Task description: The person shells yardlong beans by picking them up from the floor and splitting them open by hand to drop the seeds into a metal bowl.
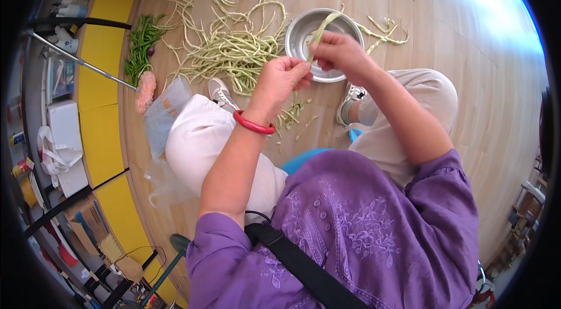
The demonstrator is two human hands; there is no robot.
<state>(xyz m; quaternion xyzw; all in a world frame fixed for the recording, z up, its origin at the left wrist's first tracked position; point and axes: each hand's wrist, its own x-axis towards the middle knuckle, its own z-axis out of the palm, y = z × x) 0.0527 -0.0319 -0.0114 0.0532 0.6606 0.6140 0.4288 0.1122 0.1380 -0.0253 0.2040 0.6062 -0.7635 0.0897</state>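
Note:
A pale green long bean (322, 27) is held over a round metal bowl (290, 46) on the wooden floor. My left hand (283, 77), with a red bangle at the wrist, has its fingers closed on the bean's lower end. Just to the right, my right hand (340, 54) pinches the same bean higher up, slightly blurred. A large heap of long beans (234, 52) lies left of the bowl. Short bean pieces (292, 113) are scattered below my left hand, and a few long beans (385, 33) lie right of the bowl.
Green peppers (140, 43) lie at the left near yellow cabinets (102, 69). A pink duster (145, 91) on a metal pole and a plastic bag (166, 113) are beside my left leg. Shelves of goods line the left side. A blue seat (304, 160) is under me.

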